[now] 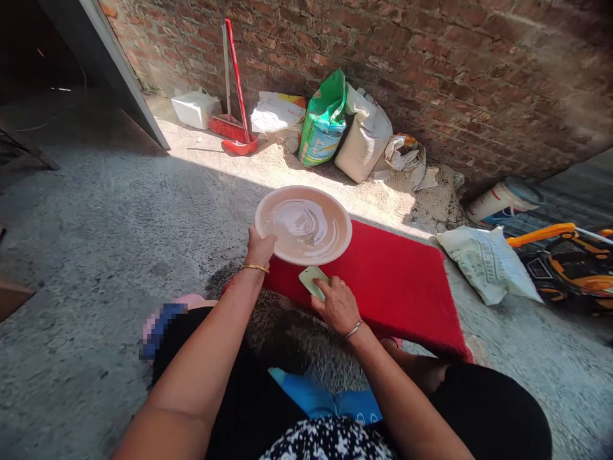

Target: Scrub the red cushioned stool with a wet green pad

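A wide, shallow pinkish basin [268, 239] holds water, with ripples and bright reflections on its surface. My left hand [261, 248] grips the basin's near left rim, fingers partly hidden. Just below the near rim, my right hand [339, 305] has its fingers closed on a pale green flat piece [312, 281]. That piece has rounded corners and a small dark hole near one corner; its exact kind is unclear. Under the basin and the right hand lies a red fuzzy-covered bench [402, 275].
Along the brick wall [431, 70] are a red broom and dustpan [239, 137], a white box [196, 108], a green bag [325, 121] and a pale sack [366, 134]. At right lie a white sack [488, 262], a bucket [500, 198] and a yellow-black toy vehicle [569, 268].
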`<move>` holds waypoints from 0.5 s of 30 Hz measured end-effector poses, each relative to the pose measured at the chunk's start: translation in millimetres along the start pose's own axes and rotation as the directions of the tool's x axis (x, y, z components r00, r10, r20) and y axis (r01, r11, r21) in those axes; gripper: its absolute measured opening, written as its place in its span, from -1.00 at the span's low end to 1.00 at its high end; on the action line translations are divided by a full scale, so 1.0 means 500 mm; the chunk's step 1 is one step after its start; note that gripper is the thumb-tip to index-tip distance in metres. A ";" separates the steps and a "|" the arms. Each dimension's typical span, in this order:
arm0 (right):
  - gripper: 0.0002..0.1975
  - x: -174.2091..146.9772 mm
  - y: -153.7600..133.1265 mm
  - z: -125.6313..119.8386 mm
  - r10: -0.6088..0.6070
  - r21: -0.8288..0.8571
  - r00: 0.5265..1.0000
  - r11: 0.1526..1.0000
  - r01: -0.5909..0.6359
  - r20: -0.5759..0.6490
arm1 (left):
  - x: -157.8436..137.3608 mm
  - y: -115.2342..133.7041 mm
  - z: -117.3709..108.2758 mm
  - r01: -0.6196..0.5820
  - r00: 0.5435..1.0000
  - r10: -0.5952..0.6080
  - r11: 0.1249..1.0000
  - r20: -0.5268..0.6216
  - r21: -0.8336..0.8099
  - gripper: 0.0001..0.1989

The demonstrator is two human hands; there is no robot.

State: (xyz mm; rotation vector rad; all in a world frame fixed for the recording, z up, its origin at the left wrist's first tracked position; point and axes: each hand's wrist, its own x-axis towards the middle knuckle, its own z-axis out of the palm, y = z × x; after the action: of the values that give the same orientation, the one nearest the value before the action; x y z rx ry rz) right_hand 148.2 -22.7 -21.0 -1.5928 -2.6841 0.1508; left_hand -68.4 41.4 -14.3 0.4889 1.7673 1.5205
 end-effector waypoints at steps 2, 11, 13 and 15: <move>-0.59 -0.034 0.076 0.009 0.107 0.013 0.993 0.994 -0.107 -0.051 | -0.008 0.007 0.002 0.065 0.998 -0.063 0.997 0.025 -0.053 -0.36; -0.58 -0.092 0.233 0.058 0.277 0.262 0.947 0.937 -0.229 -0.161 | -0.048 0.027 0.017 0.100 0.994 -0.107 0.980 -0.035 -0.175 -0.35; -0.58 -0.088 0.213 0.059 0.299 0.211 0.936 0.943 -0.259 -0.188 | -0.061 0.027 0.022 0.089 0.994 -0.100 0.977 -0.047 -0.194 -0.33; -0.58 -0.084 0.185 0.054 0.327 0.170 0.924 0.940 -0.296 -0.199 | -0.074 0.024 0.026 0.091 0.993 -0.104 0.975 -0.054 -0.205 -0.33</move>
State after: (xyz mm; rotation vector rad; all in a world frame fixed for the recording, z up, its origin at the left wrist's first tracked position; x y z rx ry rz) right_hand 247.4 -17.4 -54.9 -1.8580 -2.1911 0.1445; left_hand -37.0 27.1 7.5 0.2504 1.6367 1.6400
